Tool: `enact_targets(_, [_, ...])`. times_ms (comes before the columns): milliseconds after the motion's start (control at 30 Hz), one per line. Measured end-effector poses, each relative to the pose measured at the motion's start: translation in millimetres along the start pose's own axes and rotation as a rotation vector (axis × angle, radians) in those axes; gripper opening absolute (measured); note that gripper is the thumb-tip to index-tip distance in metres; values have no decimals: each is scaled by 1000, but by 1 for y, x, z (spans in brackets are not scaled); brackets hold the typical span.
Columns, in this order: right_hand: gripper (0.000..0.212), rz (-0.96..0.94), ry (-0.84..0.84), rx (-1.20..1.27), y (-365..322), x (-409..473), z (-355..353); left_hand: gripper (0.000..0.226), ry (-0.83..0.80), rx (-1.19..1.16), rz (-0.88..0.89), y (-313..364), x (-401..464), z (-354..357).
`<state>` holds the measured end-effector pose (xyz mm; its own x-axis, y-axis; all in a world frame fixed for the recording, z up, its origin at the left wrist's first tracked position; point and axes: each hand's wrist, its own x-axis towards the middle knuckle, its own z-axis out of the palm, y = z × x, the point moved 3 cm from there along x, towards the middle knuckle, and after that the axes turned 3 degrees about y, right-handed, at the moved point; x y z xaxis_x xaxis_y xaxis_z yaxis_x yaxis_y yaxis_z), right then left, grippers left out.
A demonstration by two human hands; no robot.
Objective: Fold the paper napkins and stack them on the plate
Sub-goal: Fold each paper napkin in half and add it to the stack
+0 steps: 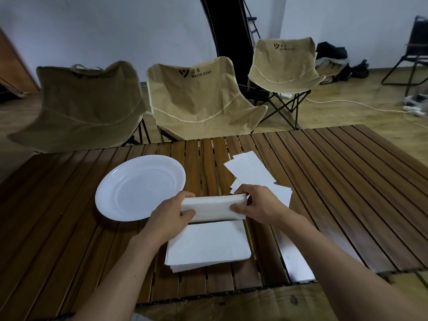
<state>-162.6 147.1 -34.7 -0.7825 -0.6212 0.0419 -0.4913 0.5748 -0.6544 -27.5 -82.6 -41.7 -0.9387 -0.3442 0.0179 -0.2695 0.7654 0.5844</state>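
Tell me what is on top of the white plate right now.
Nothing shows on the white plate; its visible surface is bare. The left hand covers its near right rim. Both hands hold the folded napkin beside it, right hand at the other end.

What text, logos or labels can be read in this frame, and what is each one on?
"WATER CLEAR", with a logo and two Chinese characters: on the back of the middle chair.
"WATER CLEAR", smaller and blurry, same logo: on the right chair.
Left chair: a dark print, too blurred to read.
Plate and napkins: no text.
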Motion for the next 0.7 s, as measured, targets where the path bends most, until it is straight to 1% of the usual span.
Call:
enact_targets(133, [37, 12, 17, -14, 0, 0, -1, 47, 13, -4, -5, 2, 0, 1])
enact_targets(233, [37, 14, 24, -16, 0, 0, 0, 46, 21, 16, -4, 3, 0, 0])
enact_targets(300, [35, 18, 18, -17, 0, 0, 1, 42, 16, 33, 5, 4, 0, -1])
enact_targets(400, [27, 6, -6, -40, -3, -1, -3, 35, 26, 69, 14, 9, -3, -5])
enact_targets(467, [20, -36, 49, -41, -13, -3, -16, 32, 80, 82, 45, 18, -5, -17])
enact_targets(533, [18, -107, 145, 16, -31, -8, -38, 32, 186, 33, 103, 32, -9, -38])
enact_targets(567, [18, -121, 163, 66, -39, -11, -48, 31, 230, -14, 125, 37, -12, -49])
enact_targets(600, [18, -104, 143, 131, -46, -14, -55, 28, 237, -73, 125, 40, -14, -58])
enact_targets(633, [19, -49, 77, 203, -49, -18, -59, 24, 200, -156, 93, 39, -16, -65])
enact_targets(700, [23, 131, -122, 326, -47, -28, -53, 17, 4, -360, -53, 29, -21, -67])
